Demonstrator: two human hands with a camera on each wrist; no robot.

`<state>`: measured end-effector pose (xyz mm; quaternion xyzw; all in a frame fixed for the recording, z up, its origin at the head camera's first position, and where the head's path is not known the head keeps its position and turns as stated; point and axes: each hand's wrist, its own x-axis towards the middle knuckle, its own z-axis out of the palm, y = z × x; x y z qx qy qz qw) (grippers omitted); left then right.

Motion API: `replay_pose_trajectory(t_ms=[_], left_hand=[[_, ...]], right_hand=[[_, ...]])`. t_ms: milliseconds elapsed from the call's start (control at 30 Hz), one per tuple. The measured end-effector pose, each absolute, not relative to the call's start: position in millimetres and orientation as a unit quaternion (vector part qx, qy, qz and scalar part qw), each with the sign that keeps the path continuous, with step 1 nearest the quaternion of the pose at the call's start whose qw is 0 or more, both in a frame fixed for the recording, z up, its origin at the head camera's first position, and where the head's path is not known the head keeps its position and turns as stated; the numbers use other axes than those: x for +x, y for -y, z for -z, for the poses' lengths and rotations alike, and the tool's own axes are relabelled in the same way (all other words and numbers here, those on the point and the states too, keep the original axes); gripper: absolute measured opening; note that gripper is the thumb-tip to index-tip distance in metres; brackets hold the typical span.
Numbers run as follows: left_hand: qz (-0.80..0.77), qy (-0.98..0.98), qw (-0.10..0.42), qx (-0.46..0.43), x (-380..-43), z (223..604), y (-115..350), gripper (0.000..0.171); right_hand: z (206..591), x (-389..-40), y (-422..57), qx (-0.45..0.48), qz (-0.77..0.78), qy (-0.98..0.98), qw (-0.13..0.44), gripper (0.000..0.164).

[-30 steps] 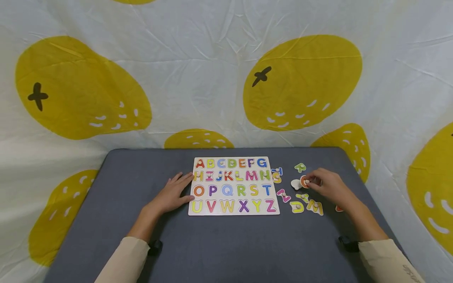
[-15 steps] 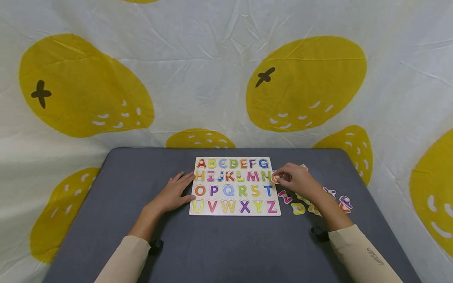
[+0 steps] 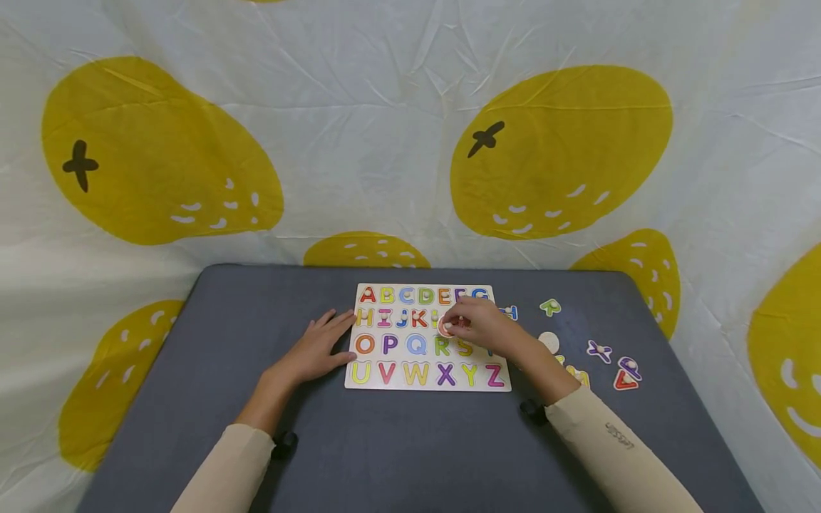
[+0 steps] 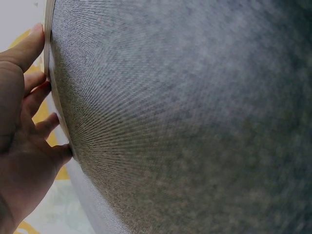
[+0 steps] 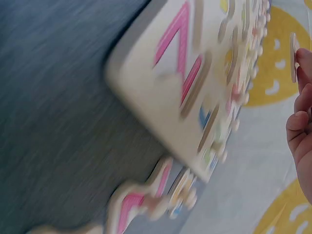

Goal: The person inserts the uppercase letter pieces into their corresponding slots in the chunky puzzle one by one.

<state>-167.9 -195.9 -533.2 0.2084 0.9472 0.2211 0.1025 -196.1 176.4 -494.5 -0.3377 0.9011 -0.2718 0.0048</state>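
A wooden alphabet puzzle board (image 3: 398,360) lies on the table with knobbed letters in its upper two rows. My left hand (image 3: 317,349) lies with spread fingers at the board's left edge; the left wrist view shows its fingertips (image 4: 36,34) against that edge. Over the board's right half, my right hand (image 3: 484,324) pinches a round orange letter O piece (image 3: 444,327) by its knob. That O piece (image 5: 293,56) appears edge-on in the right wrist view, raised above the board. The right hand and forearm hide several board letters and some loose pieces.
Loose letter pieces lie right of the board: a blue T (image 3: 509,312), a green R (image 3: 550,307), a purple X (image 3: 599,350), a yellow W (image 3: 579,375), a red triangular one (image 3: 626,380) and a face-down pale piece (image 3: 549,341). Behind the table hangs a patterned curtain (image 3: 359,142).
My right hand has carried the O piece leftward from the loose pieces to above the board. The left hand has kept its place at the board's edge.
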Motion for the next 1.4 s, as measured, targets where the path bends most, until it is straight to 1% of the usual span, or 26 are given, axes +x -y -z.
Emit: replay_pose_trajectory(t_ms=[200,367,500,800,1033,1400], left_hand=[[-0.219,-0.947,0.101,0.21,-168,532,196,0.083],[-0.218,-0.947,0.101,0.212,-168,531,195,0.083],[-0.215,-0.947,0.103,0.216,-170,531,194,0.083],[-0.214,-0.947,0.1,0.218,-173,532,196,0.081],[-0.225,-0.944,0.101,0.22,-170,531,199,0.08],[-0.226,-0.944,0.103,0.218,-170,531,198,0.081]], right_hand=[[496,-208,-150,-0.339,0.277,-0.897,0.064,0.011],[496,-217,-131,-0.362,0.264,-0.889,0.092,0.011],[497,-220,-115,-0.382,0.259,-0.882,0.098,0.007],[500,-222,-69,-0.409,0.23,-0.877,0.102,0.005],[506,-220,-37,-0.421,0.217,-0.873,0.115,0.006],[514,-215,-16,-0.416,0.185,-0.882,0.118,0.005]])
